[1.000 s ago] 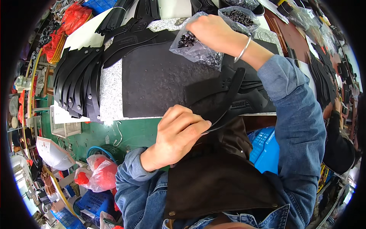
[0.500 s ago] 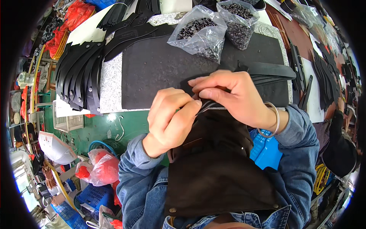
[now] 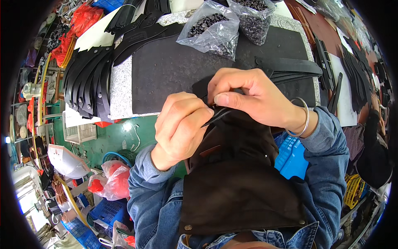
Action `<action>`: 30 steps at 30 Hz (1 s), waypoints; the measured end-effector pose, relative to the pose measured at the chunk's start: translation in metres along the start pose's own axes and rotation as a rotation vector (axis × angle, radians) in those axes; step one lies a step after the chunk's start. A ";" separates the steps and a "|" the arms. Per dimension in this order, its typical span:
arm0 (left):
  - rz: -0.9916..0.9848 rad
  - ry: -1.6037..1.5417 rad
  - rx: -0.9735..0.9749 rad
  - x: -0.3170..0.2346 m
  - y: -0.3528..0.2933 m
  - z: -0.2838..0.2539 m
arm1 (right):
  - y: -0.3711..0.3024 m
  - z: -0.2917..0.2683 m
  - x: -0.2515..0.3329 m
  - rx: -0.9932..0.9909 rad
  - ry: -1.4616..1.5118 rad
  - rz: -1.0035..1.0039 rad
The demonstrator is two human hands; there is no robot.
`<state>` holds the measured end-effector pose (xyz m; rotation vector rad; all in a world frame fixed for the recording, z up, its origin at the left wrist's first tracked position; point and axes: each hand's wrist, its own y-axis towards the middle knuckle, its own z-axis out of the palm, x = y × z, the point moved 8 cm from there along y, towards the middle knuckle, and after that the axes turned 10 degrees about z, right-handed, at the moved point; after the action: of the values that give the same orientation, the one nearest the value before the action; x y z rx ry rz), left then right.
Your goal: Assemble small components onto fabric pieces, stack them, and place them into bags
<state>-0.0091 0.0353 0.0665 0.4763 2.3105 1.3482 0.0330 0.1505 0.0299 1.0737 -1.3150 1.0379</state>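
My left hand (image 3: 179, 129) is closed in a pinch on a black leather strap (image 3: 219, 115), whose looped part shows between my hands above the dark apron. My right hand (image 3: 253, 98), with a silver bangle at the wrist, is closed too, its thumb and curled fingers gripping the same strap. Whether a small snap sits between the right fingertips is hidden. Both hands are over the front edge of a black mat (image 3: 161, 74). A fanned stack of black straps (image 3: 295, 66) lies just beyond my right hand.
Two clear plastic bags of dark snap caps, one nearer (image 3: 212, 35) and one behind (image 3: 253, 27), stand on the mat. Black straps with studs (image 3: 88, 79) hang over the table's left edge. A blue crate (image 3: 290, 159) is below; another person's arm (image 3: 375, 133) shows at far right.
My right fingers have curled in closer to the thumb. Both hands have shifted slightly, still on the strap. The view has moved a little, so the bags appear higher.
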 end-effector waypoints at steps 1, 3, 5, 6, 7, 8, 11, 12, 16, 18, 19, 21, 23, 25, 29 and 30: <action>-0.001 0.000 0.000 -0.001 0.000 0.000 | 0.000 0.000 0.001 0.000 0.000 0.001; -0.004 -0.003 0.027 -0.002 0.000 0.003 | 0.001 0.000 -0.001 -0.029 -0.210 0.044; -0.010 -0.011 0.019 -0.001 0.000 0.003 | 0.002 0.001 0.004 -0.072 -0.278 -0.024; -0.015 -0.019 0.010 -0.001 0.001 0.003 | 0.001 0.001 0.009 -0.115 -0.347 -0.092; -0.017 -0.019 0.010 -0.001 0.001 0.003 | 0.002 0.003 0.008 -0.114 -0.346 -0.091; -0.050 -0.043 -0.001 0.002 0.001 0.002 | 0.000 0.003 0.014 -0.150 -0.383 -0.169; -0.134 -0.081 0.002 0.008 0.003 0.001 | -0.003 0.004 0.021 -0.192 -0.438 -0.254; -0.178 -0.096 0.013 0.010 0.003 0.001 | -0.005 0.004 0.023 -0.203 -0.462 -0.265; -0.326 -0.150 0.018 0.014 -0.003 0.000 | -0.014 0.011 0.030 -0.168 -0.518 -0.348; -0.388 -0.197 0.019 0.019 -0.006 0.000 | -0.021 0.016 0.035 -0.190 -0.623 -0.444; -0.388 -0.197 0.018 0.018 -0.007 0.001 | -0.021 0.016 0.035 -0.189 -0.623 -0.443; -0.387 -0.212 0.012 0.017 -0.007 0.002 | -0.025 0.021 0.040 -0.204 -0.743 -0.524; -0.366 -0.195 -0.003 0.015 -0.005 0.001 | -0.026 0.022 0.040 -0.216 -0.757 -0.535; -0.342 -0.178 -0.019 0.014 -0.004 0.000 | -0.026 0.024 0.039 -0.229 -0.775 -0.549; -0.349 -0.175 -0.011 0.015 -0.004 -0.008 | -0.024 0.023 0.041 -0.211 -0.784 -0.526; -0.332 -0.152 0.004 0.013 -0.002 -0.014 | -0.023 0.024 0.044 -0.178 -0.829 -0.517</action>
<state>-0.0277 0.0306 0.0679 0.1775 2.1521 1.1082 0.0510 0.1215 0.0732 1.6731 -1.5873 0.0562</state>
